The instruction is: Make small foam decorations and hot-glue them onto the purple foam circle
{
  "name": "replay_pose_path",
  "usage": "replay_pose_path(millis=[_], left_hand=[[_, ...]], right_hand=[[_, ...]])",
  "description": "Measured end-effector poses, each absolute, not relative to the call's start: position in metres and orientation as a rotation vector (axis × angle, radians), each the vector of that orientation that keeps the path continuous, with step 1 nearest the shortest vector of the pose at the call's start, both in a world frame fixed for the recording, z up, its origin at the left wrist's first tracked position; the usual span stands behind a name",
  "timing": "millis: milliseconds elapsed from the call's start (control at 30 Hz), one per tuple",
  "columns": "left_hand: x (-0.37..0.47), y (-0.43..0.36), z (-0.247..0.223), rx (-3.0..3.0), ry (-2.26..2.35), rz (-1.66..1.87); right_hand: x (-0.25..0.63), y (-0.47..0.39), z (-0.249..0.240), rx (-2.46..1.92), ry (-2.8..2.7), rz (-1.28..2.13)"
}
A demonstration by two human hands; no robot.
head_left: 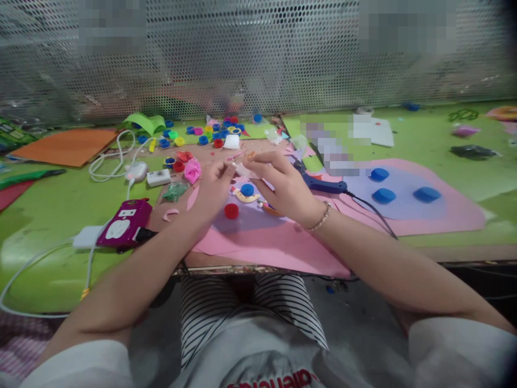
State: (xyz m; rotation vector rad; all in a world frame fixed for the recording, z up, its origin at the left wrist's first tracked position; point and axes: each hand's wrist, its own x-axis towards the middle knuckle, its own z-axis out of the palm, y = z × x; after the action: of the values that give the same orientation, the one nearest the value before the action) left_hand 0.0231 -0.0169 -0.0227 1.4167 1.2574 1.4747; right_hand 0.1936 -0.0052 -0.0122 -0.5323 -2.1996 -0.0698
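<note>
Translucent scrap [244, 171], held in two hands

Grip: left hand [213, 186] and right hand [290, 186], fingertips of each pinching the scrap from either side, above the near lilac sheet [220, 224]. Its exact form: too blurred to tell.

Progress, judged from the layout: piece in hand not yet set down. Laid out at 6 o'clock, blue cap [247, 189] beside a cream curved figure [251, 199]; red cap [231, 210] towards 7. At 5, second figure [271, 210], partly hidden by the right hand. Farther at 3, three blue caps [383, 195] spaced apart on another lilac sheet [359, 202]. Remaining loose: mixed bottle caps [203, 140], scattered at 11.

Surface: green tabletop [36, 269], bearing pink sheet [262, 248] at 6, blue-handled corded tool [327, 185] at 3, purple device [127, 223] at 8, orange sheet [67, 146] past 9.

Room: perforated metal screen [242, 64] at 12; grey floor [355, 328] below the near edge.
</note>
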Motion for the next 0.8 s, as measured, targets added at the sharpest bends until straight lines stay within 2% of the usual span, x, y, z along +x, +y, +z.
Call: replay_pose_path(millis=[200, 400, 500, 667, 800], left_hand=[[0.024, -0.013, -0.028, 1.273, 1.11, 1.512], [0.02, -0.016, -0.024, 1.464, 1.195, 1.492], [0.02, -0.018, -0.021, 1.433, 1.115, 1.477], [0.023, -0.018, -0.016, 1.209, 0.951, 1.517], [0.021, -0.016, -0.02, 1.224, 0.916, 1.55]], right_hand=[[0.191, 0.001, -0.022, -0.539, -2.221, -0.042], [0.193, 0.008, -0.029, -0.502, -2.276, 0.045], [0.193, 0.009, -0.024, -0.542, -2.176, 0.327], [0.193, 0.014, -0.017, -0.559, -1.633, 1.136], [0.191, 0.015, -0.017, -0.525, -1.443, 1.346]])
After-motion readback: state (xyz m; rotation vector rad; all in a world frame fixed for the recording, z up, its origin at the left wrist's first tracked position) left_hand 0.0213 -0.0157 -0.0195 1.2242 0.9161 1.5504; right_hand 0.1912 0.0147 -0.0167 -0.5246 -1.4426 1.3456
